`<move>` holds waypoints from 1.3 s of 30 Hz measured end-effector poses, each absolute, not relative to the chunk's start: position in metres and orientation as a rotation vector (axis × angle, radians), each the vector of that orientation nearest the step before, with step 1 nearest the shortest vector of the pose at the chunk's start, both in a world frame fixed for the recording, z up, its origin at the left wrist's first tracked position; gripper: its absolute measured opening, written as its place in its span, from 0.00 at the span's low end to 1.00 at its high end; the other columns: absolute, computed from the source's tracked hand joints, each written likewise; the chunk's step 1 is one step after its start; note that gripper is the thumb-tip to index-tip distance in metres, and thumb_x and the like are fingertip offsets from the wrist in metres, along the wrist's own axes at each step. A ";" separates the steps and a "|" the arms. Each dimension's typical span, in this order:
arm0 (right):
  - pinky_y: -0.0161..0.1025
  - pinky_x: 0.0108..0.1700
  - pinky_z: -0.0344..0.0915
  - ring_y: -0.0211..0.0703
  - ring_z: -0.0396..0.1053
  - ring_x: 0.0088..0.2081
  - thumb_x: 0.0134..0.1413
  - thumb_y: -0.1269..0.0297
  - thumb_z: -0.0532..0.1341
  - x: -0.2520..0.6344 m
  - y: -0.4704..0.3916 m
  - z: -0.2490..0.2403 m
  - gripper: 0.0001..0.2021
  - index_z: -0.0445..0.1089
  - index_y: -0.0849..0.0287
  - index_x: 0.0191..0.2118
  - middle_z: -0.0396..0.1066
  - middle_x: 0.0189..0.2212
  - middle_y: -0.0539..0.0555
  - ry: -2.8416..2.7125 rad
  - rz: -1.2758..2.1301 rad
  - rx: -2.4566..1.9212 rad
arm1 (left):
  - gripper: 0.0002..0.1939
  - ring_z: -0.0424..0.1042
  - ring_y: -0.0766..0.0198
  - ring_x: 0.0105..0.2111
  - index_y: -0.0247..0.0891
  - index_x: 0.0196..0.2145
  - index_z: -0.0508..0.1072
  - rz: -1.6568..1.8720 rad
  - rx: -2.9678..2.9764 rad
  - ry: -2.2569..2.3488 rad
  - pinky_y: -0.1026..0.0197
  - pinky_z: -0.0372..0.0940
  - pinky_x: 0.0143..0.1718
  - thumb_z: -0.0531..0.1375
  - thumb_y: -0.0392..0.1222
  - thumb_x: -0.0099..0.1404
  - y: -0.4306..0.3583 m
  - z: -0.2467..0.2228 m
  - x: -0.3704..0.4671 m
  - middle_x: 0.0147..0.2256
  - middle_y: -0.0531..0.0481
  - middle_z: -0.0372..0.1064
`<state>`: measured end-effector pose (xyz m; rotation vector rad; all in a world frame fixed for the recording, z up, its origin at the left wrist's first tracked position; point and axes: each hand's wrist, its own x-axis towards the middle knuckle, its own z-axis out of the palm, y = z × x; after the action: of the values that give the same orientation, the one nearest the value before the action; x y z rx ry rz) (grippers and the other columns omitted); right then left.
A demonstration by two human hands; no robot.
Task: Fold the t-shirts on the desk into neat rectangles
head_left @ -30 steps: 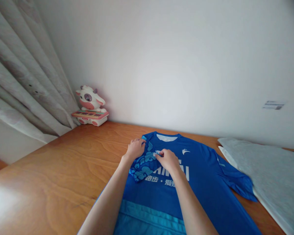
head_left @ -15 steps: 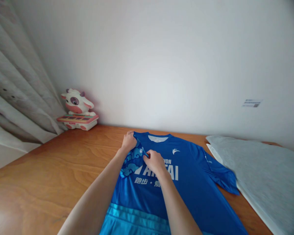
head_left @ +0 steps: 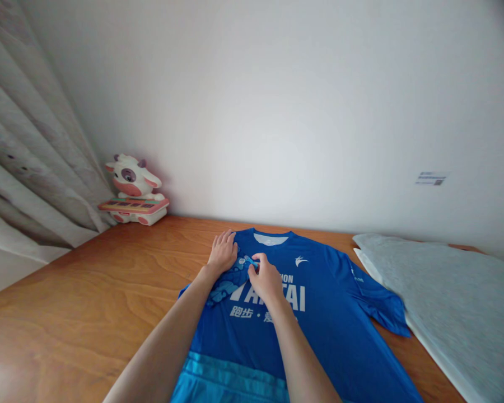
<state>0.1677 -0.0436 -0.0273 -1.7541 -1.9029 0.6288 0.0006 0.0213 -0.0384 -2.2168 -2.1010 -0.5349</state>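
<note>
A blue short-sleeved sports shirt (head_left: 319,313) with white lettering lies spread front up on the wooden surface. Over its left shoulder area lies a cloud-patterned blue cloth (head_left: 224,288), partly covered by my hands; whether it is part of the shirt I cannot tell. My left hand (head_left: 223,253) rests flat at that shoulder, fingers stretched out. Between the thumb and forefinger of my right hand (head_left: 266,279) is the light-blue edge of the patterned cloth. Brighter blue cloth (head_left: 231,375) with a seamed band shows at the bottom, between my forearms.
A cow-shaped toy keyboard (head_left: 136,193) stands in the back left corner by a pale curtain (head_left: 29,140). Grey fabric (head_left: 441,291) with a white layer beneath lies along the right. The wooden surface (head_left: 101,280) meets a white wall (head_left: 277,112) carrying a small label.
My left hand has gone from gripping at the shoulder to lying flat with fingers extended. A bit of blue sleeve now shows left of my left forearm. My right hand has barely moved.
</note>
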 end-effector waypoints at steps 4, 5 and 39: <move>0.37 0.39 0.60 0.47 0.77 0.42 0.66 0.64 0.54 0.165 -0.045 -0.035 0.12 0.68 0.53 0.52 0.80 0.39 0.53 -1.915 0.493 -1.722 | 0.21 0.64 0.56 0.63 0.36 0.59 0.69 -0.625 -2.241 -2.015 0.52 0.57 0.66 0.47 0.37 0.73 -0.014 -0.032 -0.012 0.63 0.40 0.66; 0.37 0.40 0.60 0.47 0.77 0.42 0.66 0.65 0.54 0.165 -0.045 -0.036 0.12 0.68 0.53 0.52 0.80 0.39 0.53 -1.921 0.478 -1.718 | 0.20 0.65 0.56 0.62 0.36 0.58 0.70 -0.661 -2.245 -2.000 0.52 0.58 0.65 0.47 0.38 0.73 -0.026 -0.033 -0.016 0.62 0.40 0.67; 0.39 0.43 0.63 0.47 0.71 0.45 0.65 0.70 0.55 0.164 -0.047 -0.049 0.12 0.73 0.57 0.49 0.72 0.45 0.58 -1.948 0.231 -1.706 | 0.32 0.56 0.45 0.68 0.49 0.68 0.61 -0.411 -2.650 -1.792 0.34 0.47 0.69 0.55 0.60 0.71 -0.114 -0.030 -0.066 0.70 0.42 0.54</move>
<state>0.1639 -0.0475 -0.0493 -1.7061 -1.9477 0.2310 -0.0662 -0.1137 -0.0302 -2.6498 -1.7919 -0.4106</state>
